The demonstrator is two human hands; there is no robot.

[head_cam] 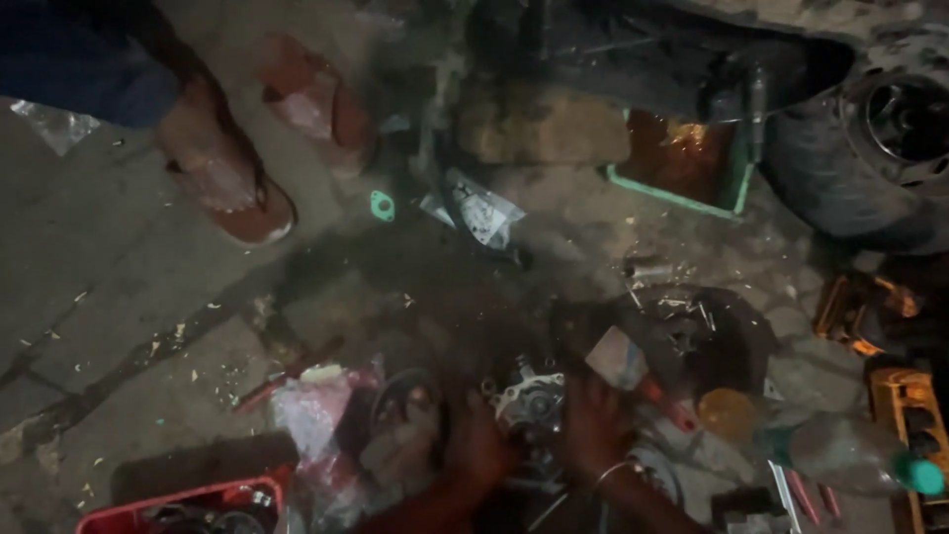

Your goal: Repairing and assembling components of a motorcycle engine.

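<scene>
Metal engine part (534,403) sits on the dark ground between your hands: your left hand (481,445) cups its near side, your right hand (593,427) grips the other, steadying it. Someone's sandalled feet (222,168) stand well apart beyond.

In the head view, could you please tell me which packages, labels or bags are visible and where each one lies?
Clear plastic parts bag: on the ground, upper centre, crumpled, whitish.
Pink plastic bag: lower left, left of the hands, crumpled.
Clear plastic scrap: far left edge, shiny.
Plastic bottle: lower right, lying down, green cap.
</scene>
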